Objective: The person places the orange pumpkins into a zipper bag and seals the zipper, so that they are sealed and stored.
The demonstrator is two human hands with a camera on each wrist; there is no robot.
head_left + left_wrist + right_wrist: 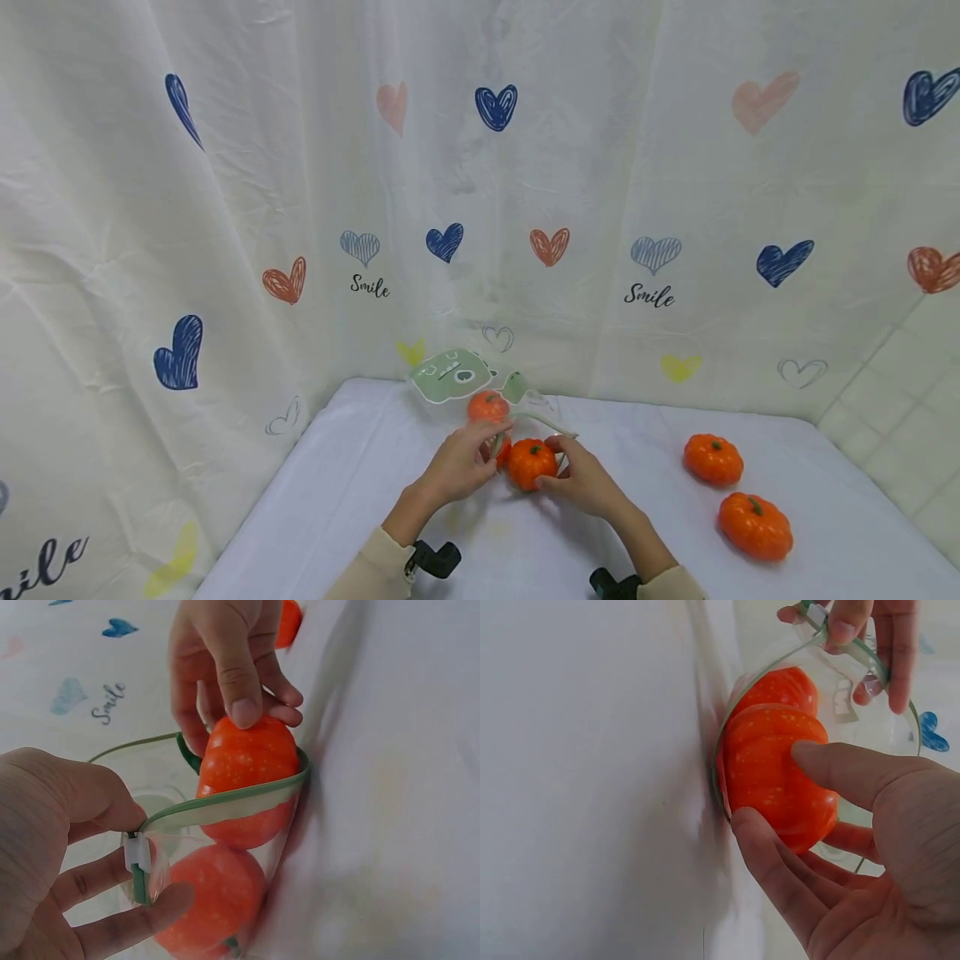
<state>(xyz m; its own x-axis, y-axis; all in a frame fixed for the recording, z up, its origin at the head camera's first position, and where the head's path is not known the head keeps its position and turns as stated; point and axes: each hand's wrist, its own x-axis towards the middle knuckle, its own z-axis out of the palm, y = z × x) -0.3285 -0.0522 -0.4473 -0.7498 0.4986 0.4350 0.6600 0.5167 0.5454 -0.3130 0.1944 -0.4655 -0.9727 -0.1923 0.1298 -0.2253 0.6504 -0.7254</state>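
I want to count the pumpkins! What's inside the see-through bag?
Inside the clear zip bag lies one orange pumpkin. The right hand pushes a second pumpkin through the opening. Whether more sit deeper is hidden by the hands.

The pumpkin [780, 769] is looking like glossy, ribbed orange plastic, the bag [217, 817] like clear, smooth film with a green rim, the surface [360, 492] is wearing matt white cloth.

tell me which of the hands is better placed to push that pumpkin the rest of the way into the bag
Right. The right hand already grips the pumpkin at the bag mouth; the left hand pinches the rim open.
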